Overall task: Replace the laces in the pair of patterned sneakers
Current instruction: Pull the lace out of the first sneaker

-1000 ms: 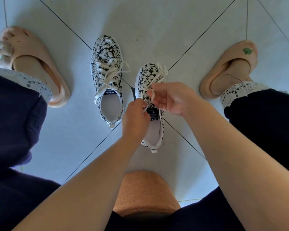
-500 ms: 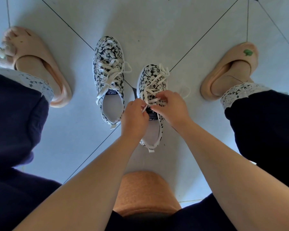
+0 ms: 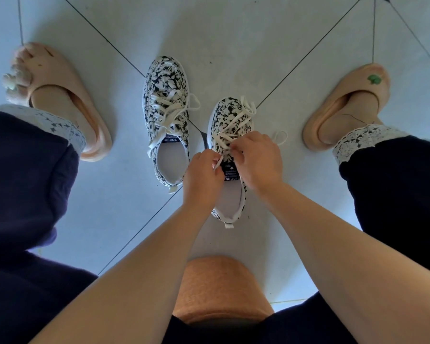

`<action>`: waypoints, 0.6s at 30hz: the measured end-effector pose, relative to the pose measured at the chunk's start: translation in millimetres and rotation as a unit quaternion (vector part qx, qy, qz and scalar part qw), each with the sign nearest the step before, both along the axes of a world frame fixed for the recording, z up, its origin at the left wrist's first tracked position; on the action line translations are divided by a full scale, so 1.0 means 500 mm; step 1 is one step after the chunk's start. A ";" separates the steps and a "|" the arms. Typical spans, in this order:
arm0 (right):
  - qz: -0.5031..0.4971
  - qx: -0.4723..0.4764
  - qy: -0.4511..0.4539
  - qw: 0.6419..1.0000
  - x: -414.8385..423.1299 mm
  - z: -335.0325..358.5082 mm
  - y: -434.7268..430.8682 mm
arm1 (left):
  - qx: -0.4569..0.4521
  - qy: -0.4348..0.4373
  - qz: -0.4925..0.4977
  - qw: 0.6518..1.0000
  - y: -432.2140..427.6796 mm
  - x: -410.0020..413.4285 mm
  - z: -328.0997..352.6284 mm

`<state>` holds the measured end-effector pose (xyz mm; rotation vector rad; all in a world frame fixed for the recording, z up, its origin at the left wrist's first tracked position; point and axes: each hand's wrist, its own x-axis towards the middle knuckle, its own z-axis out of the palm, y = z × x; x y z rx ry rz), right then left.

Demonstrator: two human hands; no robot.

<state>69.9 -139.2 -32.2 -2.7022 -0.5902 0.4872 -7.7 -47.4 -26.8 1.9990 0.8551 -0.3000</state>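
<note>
Pale tiled floor [image 3: 233, 33], edges cut off by dark trouser legs [image 3: 23, 194]. Farther sneaker [image 3: 165, 78] laced, untouched, just beside nearer sneaker [image 3: 224, 112]. Pinching the white lace [image 3: 230, 130] end over the nearer tongue with left hand [image 3: 202, 177]; curling right hand [image 3: 261, 162] fingers round the same lace, fingertips hidden, upper eyelets covered.

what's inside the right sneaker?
Pale insole and dark printed tongue label show inside the right sneaker. Further forward is covered by the white laces, left hand and right hand.
</note>
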 end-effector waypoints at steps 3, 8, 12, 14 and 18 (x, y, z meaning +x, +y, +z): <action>-0.232 0.106 0.170 0.952 0.027 0.044 0.013 | -0.004 -0.006 0.000 1.000 -0.002 -0.001 0.002; -0.435 0.317 0.428 0.726 0.117 0.147 0.030 | 0.001 0.004 -0.007 1.000 0.002 0.000 0.002; -0.514 0.474 0.465 0.543 0.150 0.146 0.011 | 0.003 0.000 -0.010 1.000 -0.002 0.001 0.006; -0.497 0.406 0.410 0.648 0.120 0.112 -0.006 | 0.004 0.001 -0.009 1.000 -0.001 0.001 0.004; -0.298 0.166 0.347 0.874 0.034 0.052 -0.022 | 0.008 0.003 -0.011 1.000 -0.001 0.001 0.002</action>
